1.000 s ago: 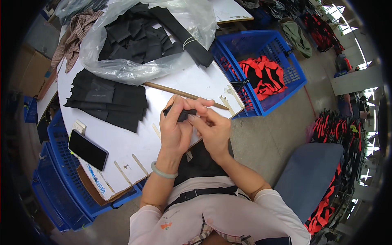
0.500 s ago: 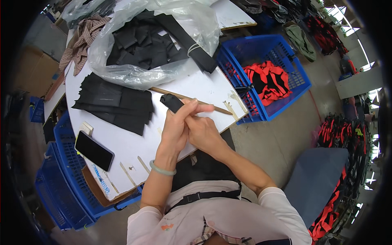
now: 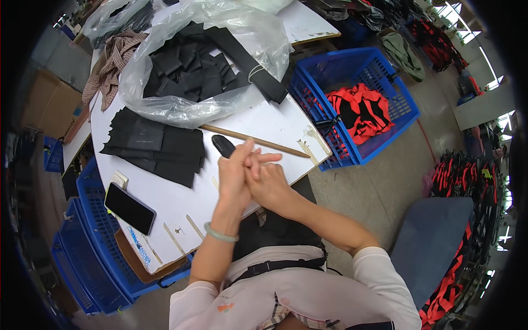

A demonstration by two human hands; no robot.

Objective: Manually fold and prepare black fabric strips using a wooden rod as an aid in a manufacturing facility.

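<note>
Over the near edge of the white table, my left hand (image 3: 233,177) and my right hand (image 3: 271,186) are pressed together, fingers crossing. From the far side of my left hand sticks out a small black piece with a rounded end (image 3: 222,145), which looks like rolled fabric; my left hand is closed around it. My right hand is curled against the left palm, one finger pointing right; whatever lies between the palms is hidden. A fanned stack of black fabric pieces (image 3: 154,146) lies left of my hands. Just beyond them rests a wooden stick (image 3: 258,141).
A clear plastic bag (image 3: 181,107) holding several black pieces lies at the back of the table (image 3: 165,206). A phone (image 3: 130,208) is near the left edge. Blue crates (image 3: 356,157) stand at both sides, the right one holding red-and-black fabric (image 3: 360,113). A checked cloth (image 3: 113,60) lies far left.
My hands stay clasped together, with fingers shifted and the left ones more raised. The black piece's end is tilted differently and looks smoother. The whole view has shifted slightly.
</note>
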